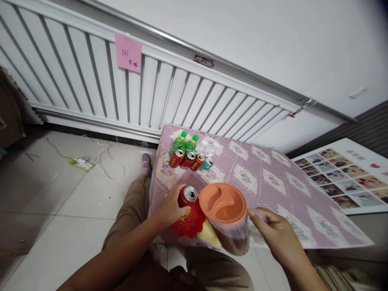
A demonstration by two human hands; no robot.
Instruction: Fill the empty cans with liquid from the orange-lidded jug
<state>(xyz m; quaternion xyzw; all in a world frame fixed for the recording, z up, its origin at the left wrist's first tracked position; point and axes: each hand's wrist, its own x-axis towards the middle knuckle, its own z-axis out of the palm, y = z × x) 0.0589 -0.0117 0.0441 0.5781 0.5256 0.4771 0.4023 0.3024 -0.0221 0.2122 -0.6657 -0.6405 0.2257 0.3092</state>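
My left hand (173, 207) is wrapped round an opened red can (189, 195) near the front edge of the table. Beside it, my right hand (270, 227) grips the handle of a clear pitcher (235, 238) with an orange lid (223, 203); dark liquid shows inside. The pitcher is close to the can's right side. Below the can lie a red scalloped cloth (190, 224) and a yellow cloth (211, 235). Farther back stand several cans, red ones (176, 158) and a teal one (206, 164), in front of green-capped bottles (191, 143).
The table wears a purple patterned cover (245, 178). Behind it is a white radiator (169, 89) with a pink note (128, 53). A photo board (345, 173) leans at the right. A power strip (81, 163) with cables lies on the floor at left.
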